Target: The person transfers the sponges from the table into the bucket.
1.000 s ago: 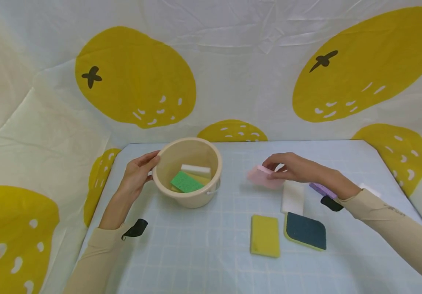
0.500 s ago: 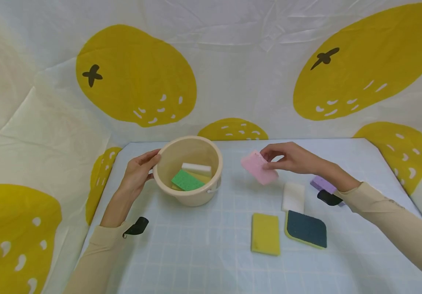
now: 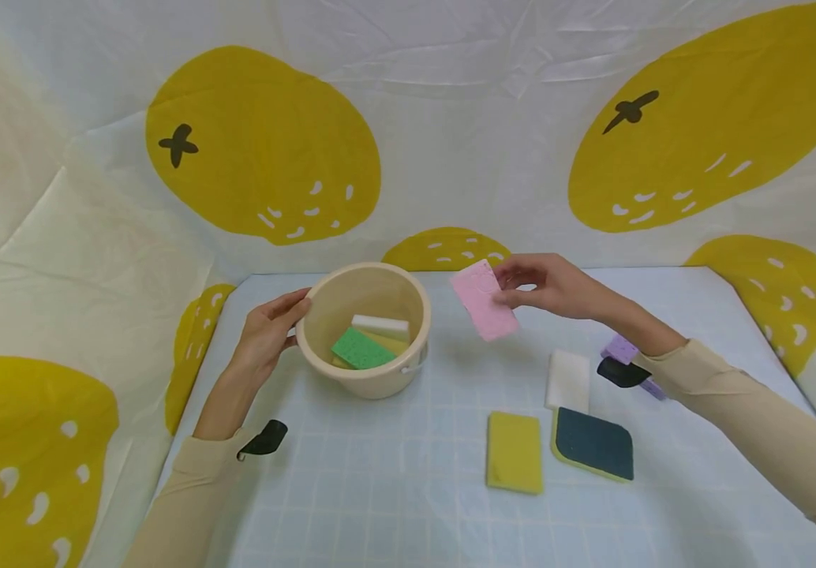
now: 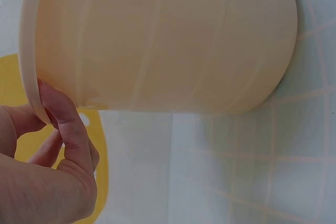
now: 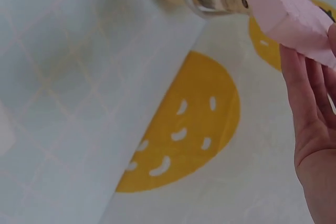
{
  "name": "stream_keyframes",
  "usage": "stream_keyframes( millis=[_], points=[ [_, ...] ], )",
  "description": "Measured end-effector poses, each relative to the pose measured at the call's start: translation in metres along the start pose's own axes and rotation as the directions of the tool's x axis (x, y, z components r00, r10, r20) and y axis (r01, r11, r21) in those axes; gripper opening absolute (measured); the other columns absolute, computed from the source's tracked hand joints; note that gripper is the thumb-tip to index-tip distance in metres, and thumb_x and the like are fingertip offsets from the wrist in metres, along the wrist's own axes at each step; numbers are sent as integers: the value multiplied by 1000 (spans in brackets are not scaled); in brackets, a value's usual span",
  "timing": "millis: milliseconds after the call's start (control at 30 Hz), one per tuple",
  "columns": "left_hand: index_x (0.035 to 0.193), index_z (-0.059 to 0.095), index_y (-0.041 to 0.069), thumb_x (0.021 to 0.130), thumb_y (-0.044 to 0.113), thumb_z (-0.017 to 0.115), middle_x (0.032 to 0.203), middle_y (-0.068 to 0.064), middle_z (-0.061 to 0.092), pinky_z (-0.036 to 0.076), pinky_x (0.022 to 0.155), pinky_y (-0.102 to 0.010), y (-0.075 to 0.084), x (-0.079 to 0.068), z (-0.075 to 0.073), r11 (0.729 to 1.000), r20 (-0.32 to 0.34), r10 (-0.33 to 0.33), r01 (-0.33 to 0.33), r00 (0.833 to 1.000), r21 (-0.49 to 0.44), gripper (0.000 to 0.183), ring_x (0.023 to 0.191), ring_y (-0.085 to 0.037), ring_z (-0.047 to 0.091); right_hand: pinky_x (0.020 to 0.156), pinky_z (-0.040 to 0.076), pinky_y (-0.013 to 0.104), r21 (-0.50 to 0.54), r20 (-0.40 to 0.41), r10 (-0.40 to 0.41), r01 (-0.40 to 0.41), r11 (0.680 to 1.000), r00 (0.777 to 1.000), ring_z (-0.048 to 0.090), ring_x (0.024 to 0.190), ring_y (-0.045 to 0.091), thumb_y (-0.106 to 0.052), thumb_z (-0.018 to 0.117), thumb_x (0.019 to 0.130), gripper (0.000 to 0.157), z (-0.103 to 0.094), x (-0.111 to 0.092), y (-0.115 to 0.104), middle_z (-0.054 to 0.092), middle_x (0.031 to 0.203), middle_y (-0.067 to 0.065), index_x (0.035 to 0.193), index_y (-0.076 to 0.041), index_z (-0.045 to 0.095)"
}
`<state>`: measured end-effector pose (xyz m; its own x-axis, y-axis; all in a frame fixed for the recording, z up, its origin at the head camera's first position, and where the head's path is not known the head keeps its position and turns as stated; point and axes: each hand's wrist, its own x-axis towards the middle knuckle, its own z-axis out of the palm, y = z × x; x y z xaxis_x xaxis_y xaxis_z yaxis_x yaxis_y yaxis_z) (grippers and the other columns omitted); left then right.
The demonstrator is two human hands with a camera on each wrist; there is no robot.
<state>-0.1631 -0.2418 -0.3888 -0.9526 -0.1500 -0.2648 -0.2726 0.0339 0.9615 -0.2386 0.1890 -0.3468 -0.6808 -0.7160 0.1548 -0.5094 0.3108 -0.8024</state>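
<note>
A cream bucket (image 3: pixel 368 386) stands at the back left of the table; inside lie a green sponge (image 3: pixel 361 349), a white sponge (image 3: pixel 381 326) and something yellow beneath them. My left hand (image 3: pixel 260 339) pinches the bucket's rim on its left side, and the left wrist view shows thumb and fingers on either side of that rim (image 4: pixel 30 51). To the right of the bucket, my right hand (image 3: pixel 550 285) holds a pink sponge (image 3: pixel 484 301) up in the air by its right edge. In the right wrist view the pink sponge (image 5: pixel 289 17) overlaps the bucket behind it.
On the right half of the table (image 3: pixel 379 505) lie a yellow sponge (image 3: pixel 514 452), a dark-topped scouring sponge (image 3: pixel 593 443), a white sponge (image 3: pixel 568 380) and a purple sponge (image 3: pixel 618 349), partly hidden by the right wrist strap. A fruit-patterned cloth (image 3: pixel 472 158) rises behind.
My right hand has lifted the pink sponge off the table and carried it up and left toward the bucket, turning it more upright. My left hand has stayed on the rim.
</note>
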Motion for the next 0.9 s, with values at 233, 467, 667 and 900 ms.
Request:
stream_keyframes(
  millis=[233, 467, 667, 900],
  points=[
    [133, 56, 14, 87, 35, 68, 127, -3, 56, 54, 71, -21, 0, 0, -1, 1000, 3, 1, -1, 1000, 6, 52, 104, -11, 57, 82, 53, 27, 45, -23, 53, -52, 998, 998, 62, 97, 16, -20, 74, 84, 34, 5, 17, -13, 64, 108, 1, 116, -13, 63],
    [133, 56, 14, 87, 35, 67, 128, -4, 56, 54, 71, -21, 0, 1, -1, 1000, 0, -1, 1, 1000, 9, 51, 104, -12, 57, 83, 53, 29, 96, -25, 71, -69, 993, 997, 62, 98, 19, -18, 73, 85, 36, 15, 33, -28, 64, 110, 3, 119, -11, 62],
    [133, 56, 14, 87, 35, 67, 129, -4, 56, 54, 71, -22, -2, 1, -2, 1000, 4, 0, 0, 1000, 8, 51, 105, -12, 57, 82, 54, 31, 139, -1, 72, -71, 988, 997, 62, 97, 26, -10, 70, 86, 33, 23, 44, -57, 62, 110, 9, 118, -4, 60],
    [132, 56, 14, 87, 35, 68, 129, -4, 56, 54, 71, -22, -2, 1, -2, 1000, 12, 17, -17, 1000, -3, 51, 105, -13, 57, 82, 54, 35, 227, 17, 57, -60, 972, 998, 65, 93, 25, -10, 69, 87, 33, 33, 60, -59, 61, 111, 11, 118, -4, 60]
  ],
)
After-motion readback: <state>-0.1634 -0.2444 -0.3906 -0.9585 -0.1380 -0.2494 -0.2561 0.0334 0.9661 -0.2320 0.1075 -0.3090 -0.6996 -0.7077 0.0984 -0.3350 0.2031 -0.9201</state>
